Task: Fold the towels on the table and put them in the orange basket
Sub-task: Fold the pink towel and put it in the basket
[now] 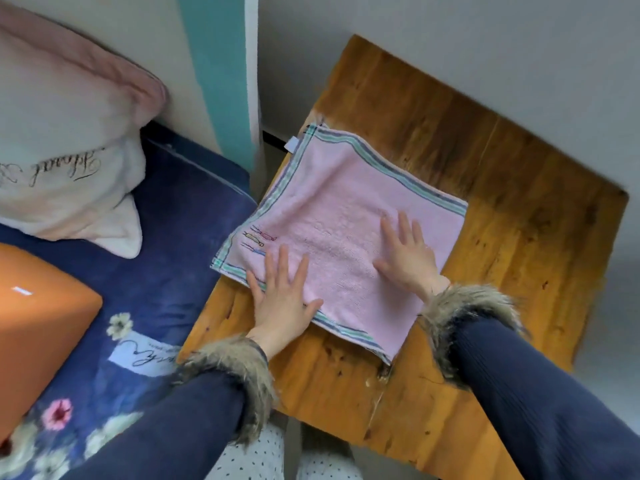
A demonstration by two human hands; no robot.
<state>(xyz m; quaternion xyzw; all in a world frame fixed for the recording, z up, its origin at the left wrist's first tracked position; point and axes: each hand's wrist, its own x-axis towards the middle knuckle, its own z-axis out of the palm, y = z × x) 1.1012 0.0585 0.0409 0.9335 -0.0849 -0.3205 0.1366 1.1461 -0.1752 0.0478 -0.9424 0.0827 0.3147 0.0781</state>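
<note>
- Both hands lie flat and spread on the pink towel (343,216), fingers straight, gripping nothing: the left hand (282,299) presses near the towel's near-left edge, its heel just over onto the wood, and the right hand (407,256) presses nearer the middle-right.
- Spread in a single layer, the towel sits skewed at the left side of the wooden table (502,188), its left corner hanging slightly past the table's left edge.
- Terry cloth like this looks light, soft and limp (it will sag and crease wherever it is not supported), so it should fold easily but will not hold a shape when lifted by one point.
- Best purchase, as I judge it, is a pinch at two neighbouring corners on the striped border, carried over to meet the opposite edge.
- Off the table's left edge, on the floral blue bedding (145,258), stands the orange basket (38,317), only partly in view.
- No fold appears to have been made yet.
</note>
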